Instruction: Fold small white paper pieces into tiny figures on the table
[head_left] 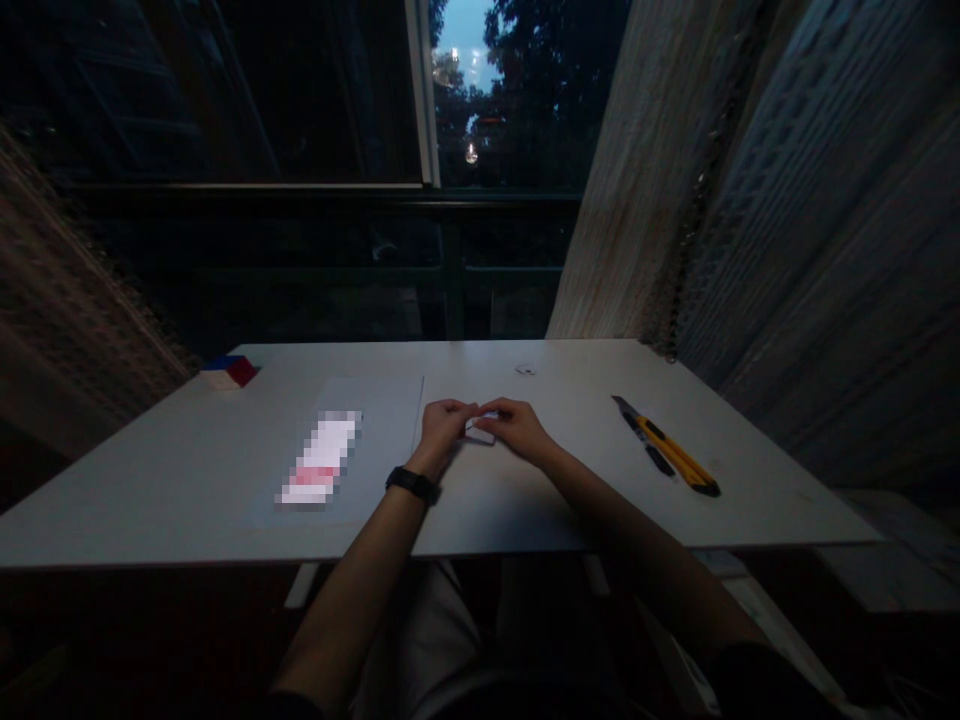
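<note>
Left hand (442,421) and right hand (519,428) pinch a small pale piece (480,431), well inside the table (187,480) edges.

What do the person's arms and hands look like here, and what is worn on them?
Both forearms are bare, and the left hand and right hand wear no gloves. A black watch-like band circles the left wrist. A dark sleeve shows at the upper right arm.

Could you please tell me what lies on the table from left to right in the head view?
From the left: red-and-blue block → pink-and-white item on a grey sheet → left hand → small pale piece pinched between both hands → right hand → yellow utility knife.
</note>
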